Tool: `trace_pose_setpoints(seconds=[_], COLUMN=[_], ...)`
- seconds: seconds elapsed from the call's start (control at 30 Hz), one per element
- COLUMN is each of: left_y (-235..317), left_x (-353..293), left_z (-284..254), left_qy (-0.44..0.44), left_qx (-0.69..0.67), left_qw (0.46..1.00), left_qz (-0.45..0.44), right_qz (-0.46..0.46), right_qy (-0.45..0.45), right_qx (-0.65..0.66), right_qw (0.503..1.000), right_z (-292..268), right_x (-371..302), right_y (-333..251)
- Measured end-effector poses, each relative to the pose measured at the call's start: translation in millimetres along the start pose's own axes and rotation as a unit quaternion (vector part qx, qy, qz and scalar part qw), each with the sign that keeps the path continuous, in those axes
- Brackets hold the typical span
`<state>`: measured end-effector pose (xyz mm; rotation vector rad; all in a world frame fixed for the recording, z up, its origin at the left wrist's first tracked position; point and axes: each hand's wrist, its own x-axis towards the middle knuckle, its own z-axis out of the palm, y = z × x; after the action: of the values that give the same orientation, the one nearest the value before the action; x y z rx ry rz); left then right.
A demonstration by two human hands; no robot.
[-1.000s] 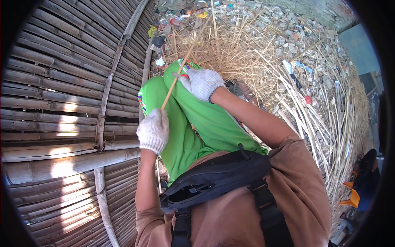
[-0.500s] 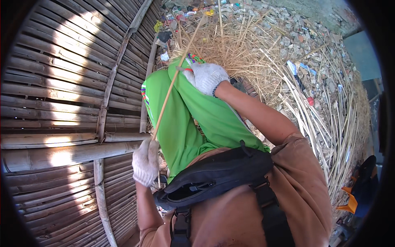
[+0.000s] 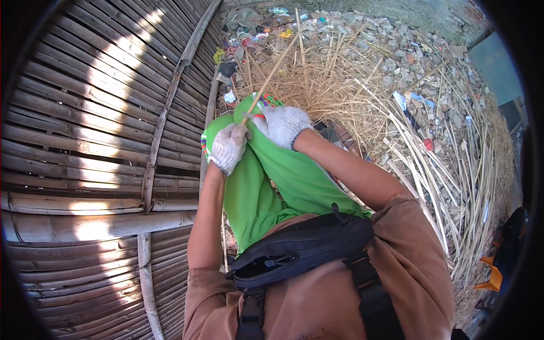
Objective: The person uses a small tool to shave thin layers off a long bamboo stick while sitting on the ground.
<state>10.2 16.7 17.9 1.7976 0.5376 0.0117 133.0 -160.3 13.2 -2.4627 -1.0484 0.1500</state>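
Observation:
My left hand (image 3: 229, 146), in a white knitted glove, is closed round the near end of a thin bamboo strip (image 3: 276, 69), over my left knee. The strip slants away from me, up and to the right. My right hand (image 3: 286, 124), gloved the same way, rests on my right knee and grips a small knife (image 3: 248, 115). Its grey blade lies against the strip, just beyond my left fingers; a bit of red shows beside the glove. Most of the knife's handle is hidden in the glove. Green trousers (image 3: 303, 181) cover my legs.
A bamboo slat wall (image 3: 113, 147) stands close on my left. Ahead lies a heap of straw-like shavings (image 3: 323, 79) on rubble and litter. Long pale bamboo strips (image 3: 425, 181) lie to my right, with an orange object (image 3: 489, 276) nearby. A black waist bag (image 3: 303, 246) crosses my lap.
My left hand has moved forward, from beside my lap up to the knife blade, still gripping the strip. My right hand with the knife has stayed nearly in place on the knee.

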Motion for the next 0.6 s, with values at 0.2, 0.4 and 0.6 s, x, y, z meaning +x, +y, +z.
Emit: trace_pose_setpoints(seconds=[0.2,0.4,0.6], left_y=[-24,-21,0], left_x=[-56,-184,-273], left_z=[-9,-35,-37], left_qy=[0.063,0.037,0.109], left_qx=[0.226,0.213,-0.029], left_qw=[0.918,0.973,0.989], left_qz=[0.319,0.083,-0.097], right_qz=[0.004,0.01,0.004], right_qy=[-0.044,-0.008,-0.039], right_qx=[0.004,0.02,-0.011], right_qw=[0.999,1.0,0.999], right_z=[-11,-5,-5], right_x=[-3,3,-3], right_y=[-9,5,-7])
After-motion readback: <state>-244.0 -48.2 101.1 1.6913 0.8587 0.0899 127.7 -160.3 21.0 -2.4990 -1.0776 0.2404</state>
